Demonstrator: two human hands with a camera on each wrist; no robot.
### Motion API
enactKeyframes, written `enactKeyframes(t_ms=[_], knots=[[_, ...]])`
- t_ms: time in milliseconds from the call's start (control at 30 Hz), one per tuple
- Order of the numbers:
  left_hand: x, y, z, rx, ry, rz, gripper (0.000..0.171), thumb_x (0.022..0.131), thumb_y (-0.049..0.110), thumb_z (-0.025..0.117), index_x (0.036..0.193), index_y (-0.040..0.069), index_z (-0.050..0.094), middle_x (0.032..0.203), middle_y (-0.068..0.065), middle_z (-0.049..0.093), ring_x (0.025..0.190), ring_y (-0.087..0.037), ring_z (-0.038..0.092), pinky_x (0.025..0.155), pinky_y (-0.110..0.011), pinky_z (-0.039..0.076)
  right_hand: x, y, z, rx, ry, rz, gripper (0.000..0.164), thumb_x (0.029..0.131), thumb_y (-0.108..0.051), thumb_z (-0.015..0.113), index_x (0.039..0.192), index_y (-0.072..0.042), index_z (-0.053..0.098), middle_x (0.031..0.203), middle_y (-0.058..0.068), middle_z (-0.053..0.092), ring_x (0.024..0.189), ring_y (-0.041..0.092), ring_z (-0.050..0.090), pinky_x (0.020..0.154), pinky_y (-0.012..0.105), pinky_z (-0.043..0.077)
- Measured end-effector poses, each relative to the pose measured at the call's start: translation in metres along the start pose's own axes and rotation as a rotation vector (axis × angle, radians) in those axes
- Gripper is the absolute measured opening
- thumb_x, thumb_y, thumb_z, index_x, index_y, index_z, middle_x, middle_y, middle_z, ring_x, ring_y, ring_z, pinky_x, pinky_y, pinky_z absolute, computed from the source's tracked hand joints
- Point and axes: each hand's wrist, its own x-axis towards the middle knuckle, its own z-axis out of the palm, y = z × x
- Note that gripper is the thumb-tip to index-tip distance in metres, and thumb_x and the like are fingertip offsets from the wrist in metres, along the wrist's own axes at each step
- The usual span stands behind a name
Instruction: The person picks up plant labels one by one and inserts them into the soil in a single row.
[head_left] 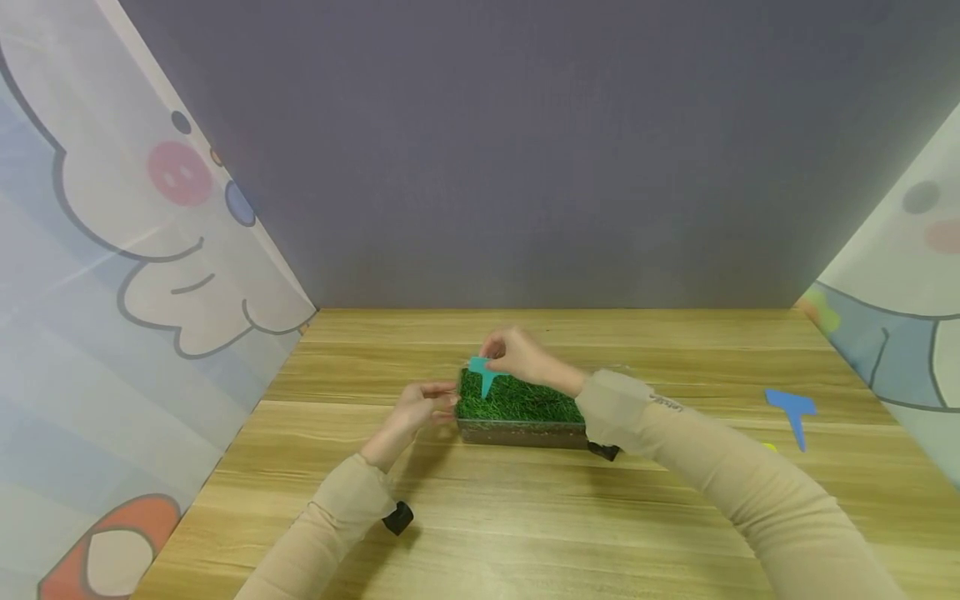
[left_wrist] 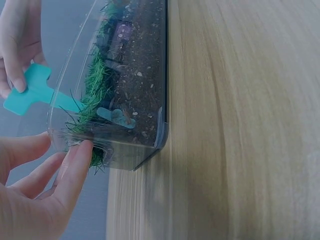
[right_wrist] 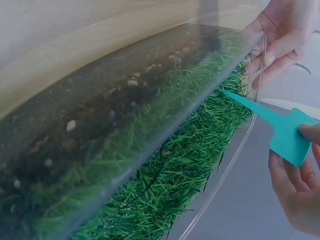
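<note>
A clear plastic box (head_left: pixel 517 434) filled with dark soil and topped with green artificial-looking grass (head_left: pixel 532 406) stands on the wooden table. My right hand (head_left: pixel 522 356) pinches a turquoise T-shaped plant label (right_wrist: pixel 290 137) by its wide head, thumb on one face and fingers behind. The label's pointed stem slants down into the grass near the box's left end. At that end, the fingers (left_wrist: pixel 75 172) of my left hand (head_left: pixel 414 410) touch the clear wall, with the thumb close by the rim. A pale blue piece (left_wrist: pixel 117 117) shows through the wall against the soil.
A blue T-shaped plant label (head_left: pixel 792 407) lies on the table at the right. Beside it, a small yellow thing (head_left: pixel 769 447) is mostly hidden by my right sleeve (head_left: pixel 720 467). A grey wall (head_left: pixel 555 167) rises behind the table, with cartoon-printed panels (head_left: pixel 112 275) on both sides.
</note>
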Motion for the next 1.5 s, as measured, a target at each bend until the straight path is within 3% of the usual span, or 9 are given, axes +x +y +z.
enactKeyframes(t_ms=[233,933,1167,1500], knots=[[0.0,0.0,0.001,-0.014,0.006,-0.008,0.033,0.084,-0.004,0.054,0.116,-0.009,0.051,0.111,-0.026,0.054,0.076,-0.019,0.059,0.082,-0.042,0.051,0.001,0.001,0.006,0.025,-0.006,0.013,0.007,0.079,0.001,0.061,0.086,-0.001,0.063,0.081,0.006,0.063,0.072,0.014,0.057,0.065,0.024,0.051],[0.002,-0.003,0.002,0.015,0.032,-0.028,0.032,0.084,-0.002,0.055,0.115,-0.007,0.053,0.108,-0.023,0.057,0.078,-0.019,0.058,0.082,-0.041,0.052,-0.002,0.003,0.017,-0.046,0.01,0.01,0.009,0.082,-0.001,0.06,0.089,-0.005,0.064,0.085,0.005,0.062,0.078,0.016,0.057,0.066,0.025,0.051],[-0.006,0.005,0.002,0.03,0.01,-0.023,0.033,0.085,0.0,0.055,0.117,-0.007,0.052,0.111,-0.024,0.055,0.081,-0.021,0.058,0.082,-0.042,0.051,0.0,0.001,0.018,-0.056,0.004,0.0,0.009,0.081,0.0,0.06,0.089,-0.003,0.065,0.086,0.006,0.063,0.077,0.016,0.058,0.066,0.024,0.052],[0.0,-0.001,0.0,0.031,0.013,-0.02,0.033,0.084,-0.001,0.055,0.117,-0.007,0.052,0.111,-0.024,0.055,0.081,-0.02,0.058,0.081,-0.039,0.052,0.002,-0.002,0.022,-0.049,0.021,0.006,0.008,0.08,0.002,0.061,0.085,-0.002,0.066,0.086,0.007,0.063,0.075,0.016,0.058,0.065,0.023,0.052]])
